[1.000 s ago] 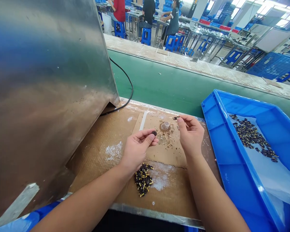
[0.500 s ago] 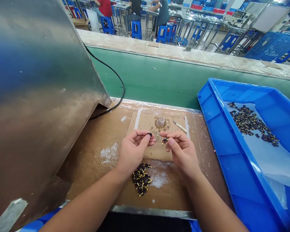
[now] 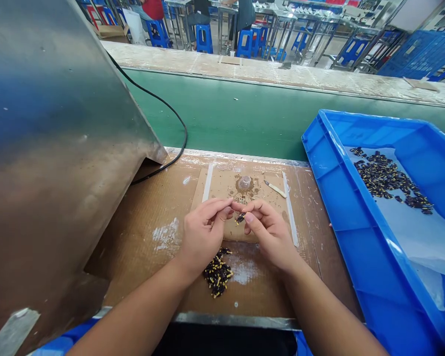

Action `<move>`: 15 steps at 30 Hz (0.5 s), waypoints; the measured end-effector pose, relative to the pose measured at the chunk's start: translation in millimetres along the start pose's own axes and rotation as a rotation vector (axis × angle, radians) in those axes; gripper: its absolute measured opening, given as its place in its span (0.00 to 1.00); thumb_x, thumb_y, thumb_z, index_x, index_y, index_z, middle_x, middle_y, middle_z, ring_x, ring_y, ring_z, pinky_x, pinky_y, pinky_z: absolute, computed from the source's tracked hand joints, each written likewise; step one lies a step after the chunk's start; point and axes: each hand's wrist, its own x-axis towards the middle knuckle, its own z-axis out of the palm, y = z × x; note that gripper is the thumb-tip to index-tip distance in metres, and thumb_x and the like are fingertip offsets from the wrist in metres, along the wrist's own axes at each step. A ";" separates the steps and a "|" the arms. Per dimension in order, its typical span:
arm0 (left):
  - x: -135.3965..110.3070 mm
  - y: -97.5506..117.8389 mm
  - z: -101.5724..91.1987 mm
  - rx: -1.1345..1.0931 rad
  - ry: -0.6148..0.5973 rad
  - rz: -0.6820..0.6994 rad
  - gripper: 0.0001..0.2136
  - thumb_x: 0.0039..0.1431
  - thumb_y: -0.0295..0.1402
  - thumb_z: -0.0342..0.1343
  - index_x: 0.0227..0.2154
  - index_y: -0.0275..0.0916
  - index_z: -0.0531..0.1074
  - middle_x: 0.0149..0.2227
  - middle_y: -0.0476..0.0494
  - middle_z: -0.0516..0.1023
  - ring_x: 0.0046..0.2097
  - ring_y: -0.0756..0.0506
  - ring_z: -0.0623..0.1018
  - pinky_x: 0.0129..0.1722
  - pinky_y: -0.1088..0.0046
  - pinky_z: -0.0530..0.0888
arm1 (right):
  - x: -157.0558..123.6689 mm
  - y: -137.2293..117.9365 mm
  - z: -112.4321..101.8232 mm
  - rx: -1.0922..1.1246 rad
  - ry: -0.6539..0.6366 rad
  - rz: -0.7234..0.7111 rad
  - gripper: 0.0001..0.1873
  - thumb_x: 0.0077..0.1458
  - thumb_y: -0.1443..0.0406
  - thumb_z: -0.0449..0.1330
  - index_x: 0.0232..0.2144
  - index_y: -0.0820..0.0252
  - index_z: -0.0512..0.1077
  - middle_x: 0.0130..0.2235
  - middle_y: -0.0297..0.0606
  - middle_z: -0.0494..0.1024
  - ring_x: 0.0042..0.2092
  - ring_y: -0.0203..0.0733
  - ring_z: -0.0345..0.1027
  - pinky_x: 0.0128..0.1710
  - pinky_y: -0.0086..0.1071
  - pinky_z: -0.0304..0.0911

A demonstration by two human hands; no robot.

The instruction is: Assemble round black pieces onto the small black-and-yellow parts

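Note:
My left hand [image 3: 206,228] is closed in a pinch over the cardboard pad [image 3: 196,195]; a dark bit shows at its fingertips, mostly hidden by the fingers. Fingers of both hands meet or nearly meet. Between thumb and fingers, my right hand [image 3: 267,231] pinches small black-and-yellow parts [image 3: 240,218], too small to count. Just below my left wrist lies a pile of similar black-and-yellow parts [image 3: 218,274]. Beyond the hands, a small clear dome-shaped cup [image 3: 244,183] sits in a wet patch, with a pale-handled knife [image 3: 276,189] to its right.
A blue crate [image 3: 359,217] on the right holds white sheets and many more black-and-yellow parts [image 3: 389,178]. At left stands a large metal housing [image 3: 66,138], a black cable [image 3: 170,106] looping beside it. A green wall [image 3: 241,118] closes the back. People sit at tables farther off.
My hands have come together: the right moved left toward the left hand's fingertips. The black piece in the left fingers is now mostly covered. The camera view has shifted slightly.

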 end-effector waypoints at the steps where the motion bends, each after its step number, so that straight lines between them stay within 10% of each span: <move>1: 0.1 1.2 0.6 -0.048 0.015 -0.040 0.08 0.66 0.33 0.60 0.45 0.44 0.81 0.43 0.45 0.83 0.41 0.48 0.82 0.46 0.73 0.79 | 0.4 1.5 -0.2 0.008 0.009 0.005 0.06 0.67 0.58 0.60 0.40 0.52 0.72 0.50 0.37 0.82 0.31 0.33 0.66 0.37 0.31 0.66; 15: 9.0 4.7 7.9 -0.885 0.055 -0.634 0.12 0.48 0.34 0.75 0.35 0.36 0.82 0.35 0.40 0.84 0.36 0.51 0.83 0.40 0.83 0.80 | 1.6 12.0 -1.1 0.073 0.230 -0.041 0.03 0.61 0.63 0.65 0.39 0.53 0.78 0.29 0.29 0.76 0.28 0.31 0.67 0.30 0.26 0.66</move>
